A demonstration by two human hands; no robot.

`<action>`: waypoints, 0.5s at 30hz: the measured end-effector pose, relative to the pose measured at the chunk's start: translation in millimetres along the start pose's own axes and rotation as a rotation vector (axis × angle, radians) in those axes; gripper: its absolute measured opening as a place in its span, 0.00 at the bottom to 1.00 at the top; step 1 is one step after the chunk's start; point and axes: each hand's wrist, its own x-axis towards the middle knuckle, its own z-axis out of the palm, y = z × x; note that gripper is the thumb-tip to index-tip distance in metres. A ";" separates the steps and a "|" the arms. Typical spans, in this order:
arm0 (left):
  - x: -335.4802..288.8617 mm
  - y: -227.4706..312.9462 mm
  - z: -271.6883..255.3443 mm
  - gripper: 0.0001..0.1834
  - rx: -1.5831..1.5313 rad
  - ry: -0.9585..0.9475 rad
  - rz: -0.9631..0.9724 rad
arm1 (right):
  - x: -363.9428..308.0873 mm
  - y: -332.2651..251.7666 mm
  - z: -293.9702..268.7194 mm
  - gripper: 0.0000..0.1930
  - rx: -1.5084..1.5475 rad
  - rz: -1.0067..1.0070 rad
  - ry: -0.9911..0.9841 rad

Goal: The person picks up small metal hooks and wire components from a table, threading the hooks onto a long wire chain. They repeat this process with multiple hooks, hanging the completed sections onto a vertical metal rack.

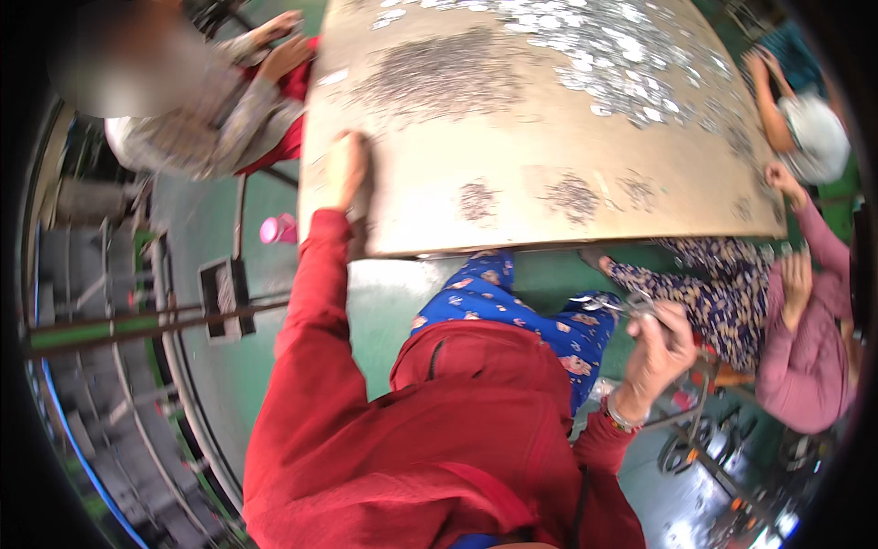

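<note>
My left hand [346, 170] rests at the left edge of the table [402, 174], its fingers smeared by motion, so whether it grips anything is hidden. Off to the right, over the floor beside my knee, my right hand [660, 352] is closed on small shiny metal pieces [638, 305] that stick out past the fingertips. On the tabletop lie a wide spread of silvery flat metal pieces [613, 59] and a dark heap of thin metal pieces [439, 73]. Smaller piles [572, 199] sit near the front edge.
A person in a checked sleeve [242, 128] sits at the left. Another in a pink top [805, 348] sits close on my right, with a third person [805, 128] beyond. A pink cup [278, 229] and a dark crate [226, 297] stand left of my arm.
</note>
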 end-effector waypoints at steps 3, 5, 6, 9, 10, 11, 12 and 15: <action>-12.6 13.1 -11.6 0.05 -0.054 0.038 0.000 | 0.3 10.2 3.9 0.08 0.032 0.084 -0.015; -16.4 51.0 -36.1 0.05 -0.314 -0.052 -0.029 | 0.0 16.6 3.9 0.08 0.038 0.094 -0.067; -20.2 75.6 -39.5 0.07 -0.466 -0.111 -0.085 | -1.4 18.9 0.8 0.08 0.026 0.105 -0.053; -42.0 188.1 -66.1 0.07 -0.782 -0.265 0.086 | -4.1 26.8 -4.9 0.07 0.013 0.145 -0.022; -50.5 218.9 -78.7 0.07 -0.856 -0.369 0.153 | -4.4 26.7 -3.6 0.07 0.024 0.184 0.014; -59.3 244.2 -89.2 0.06 -1.006 -0.481 0.154 | -4.2 26.7 -0.3 0.07 0.036 0.224 0.047; -66.9 264.7 -94.0 0.05 -1.163 -0.598 0.159 | -4.1 26.9 1.7 0.07 0.039 0.262 0.086; -79.0 296.0 -94.5 0.07 -1.245 -0.465 0.504 | -3.8 29.0 6.0 0.07 -0.001 0.204 0.084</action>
